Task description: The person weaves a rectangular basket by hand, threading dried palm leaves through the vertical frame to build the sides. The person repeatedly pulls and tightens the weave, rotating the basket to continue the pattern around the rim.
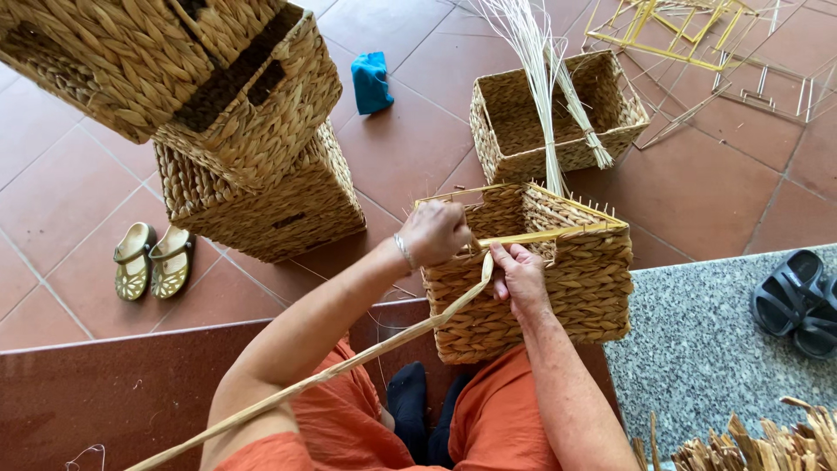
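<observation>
A square, half-woven straw basket on a yellow frame (540, 279) sits between the knees. The left hand (433, 233) is closed on its near rim; the right hand (519, 277), just beside, pinches a long flat straw strand (349, 362) against the weave.

A square, half-woven straw basket (558, 288) on a yellow wire frame is gripped at its near rim by the left hand (433, 232) and right hand (520, 277); a long flat straw strand (349, 365) is pinched between them.
</observation>
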